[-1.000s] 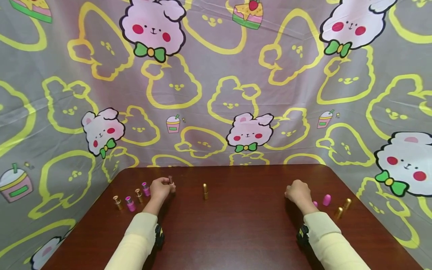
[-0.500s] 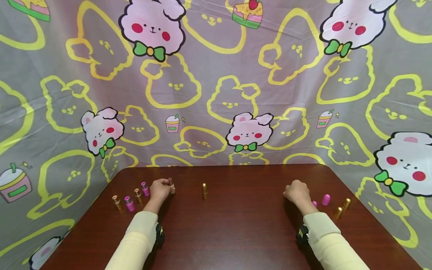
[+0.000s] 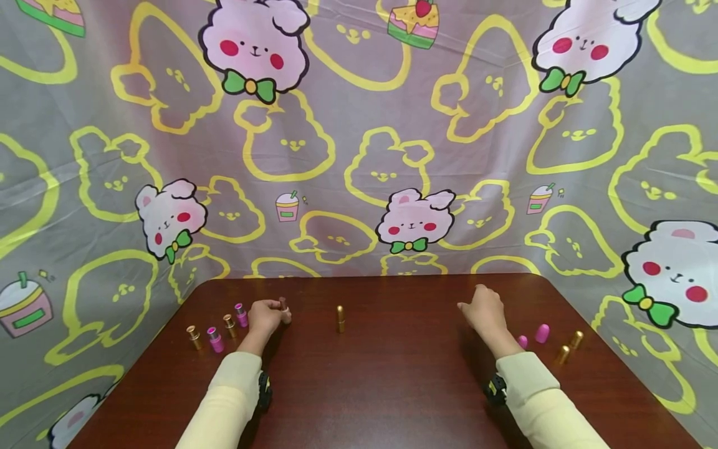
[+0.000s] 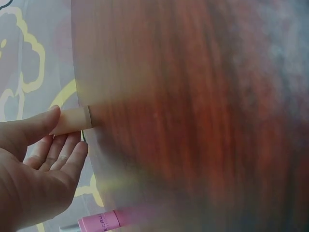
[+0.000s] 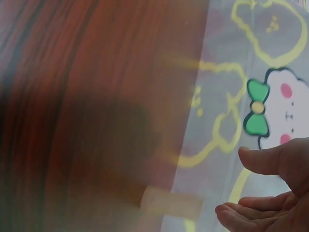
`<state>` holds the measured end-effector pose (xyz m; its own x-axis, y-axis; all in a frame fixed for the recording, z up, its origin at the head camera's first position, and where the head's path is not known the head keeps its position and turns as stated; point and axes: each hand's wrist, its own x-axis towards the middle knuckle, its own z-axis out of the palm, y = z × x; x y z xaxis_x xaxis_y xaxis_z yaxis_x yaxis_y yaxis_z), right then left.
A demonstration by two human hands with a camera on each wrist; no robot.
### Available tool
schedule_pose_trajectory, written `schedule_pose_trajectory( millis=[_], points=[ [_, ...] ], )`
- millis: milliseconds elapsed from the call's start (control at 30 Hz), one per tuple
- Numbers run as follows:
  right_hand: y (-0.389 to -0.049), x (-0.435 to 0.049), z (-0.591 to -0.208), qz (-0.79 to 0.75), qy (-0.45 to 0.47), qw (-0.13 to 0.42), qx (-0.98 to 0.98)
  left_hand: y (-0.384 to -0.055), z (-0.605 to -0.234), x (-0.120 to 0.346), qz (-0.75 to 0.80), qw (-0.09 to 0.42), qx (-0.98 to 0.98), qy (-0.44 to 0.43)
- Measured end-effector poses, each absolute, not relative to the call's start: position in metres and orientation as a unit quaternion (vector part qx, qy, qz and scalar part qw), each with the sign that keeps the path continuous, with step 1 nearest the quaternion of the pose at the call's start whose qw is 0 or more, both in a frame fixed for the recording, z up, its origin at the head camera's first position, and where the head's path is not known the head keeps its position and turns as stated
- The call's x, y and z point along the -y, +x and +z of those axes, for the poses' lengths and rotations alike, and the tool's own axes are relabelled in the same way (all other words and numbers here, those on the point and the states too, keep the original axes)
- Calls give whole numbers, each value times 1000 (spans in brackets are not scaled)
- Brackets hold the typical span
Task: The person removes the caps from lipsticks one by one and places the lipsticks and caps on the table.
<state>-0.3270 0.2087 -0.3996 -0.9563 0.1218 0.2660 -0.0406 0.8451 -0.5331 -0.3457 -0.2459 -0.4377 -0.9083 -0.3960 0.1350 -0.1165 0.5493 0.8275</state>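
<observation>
At the table's far left, my left hand (image 3: 265, 318) pinches a lipstick (image 3: 284, 310) with a beige base and a brown upper part. The left wrist view shows its beige base (image 4: 72, 121) between thumb and fingers, against the table. My right hand (image 3: 485, 310) is at the right side, its fingers spread and holding nothing. Beside its fingers, in the right wrist view, a beige cylinder that looks like a lipstick cap (image 5: 171, 203) stands on the table. In the head view the hand hides it. A gold lipstick (image 3: 340, 318) stands upright between the hands.
Left of my left hand stand two uncapped gold lipsticks (image 3: 193, 337) and two pink ones (image 3: 215, 339). Right of my right forearm stand two pink caps (image 3: 542, 333) and two gold caps (image 3: 576, 339). A patterned cloth (image 3: 482, 149) hangs around the brown table (image 3: 392, 374).
My right hand has loosened from curled fingers to spread ones and moved left and slightly away, uncovering more of a pink cap. The left hand and its lipstick have barely moved.
</observation>
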Motion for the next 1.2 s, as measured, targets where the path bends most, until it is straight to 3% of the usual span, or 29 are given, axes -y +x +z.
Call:
schedule_pose_trajectory(
  millis=[600,1200],
  points=[
    [-329,-119,-403,357,68,143,921,-343,-439,246,-459,169,861,135],
    [-328,-37,-415,412,178,94,889,-342,-437,242,-447,190,863,140]
  ],
)
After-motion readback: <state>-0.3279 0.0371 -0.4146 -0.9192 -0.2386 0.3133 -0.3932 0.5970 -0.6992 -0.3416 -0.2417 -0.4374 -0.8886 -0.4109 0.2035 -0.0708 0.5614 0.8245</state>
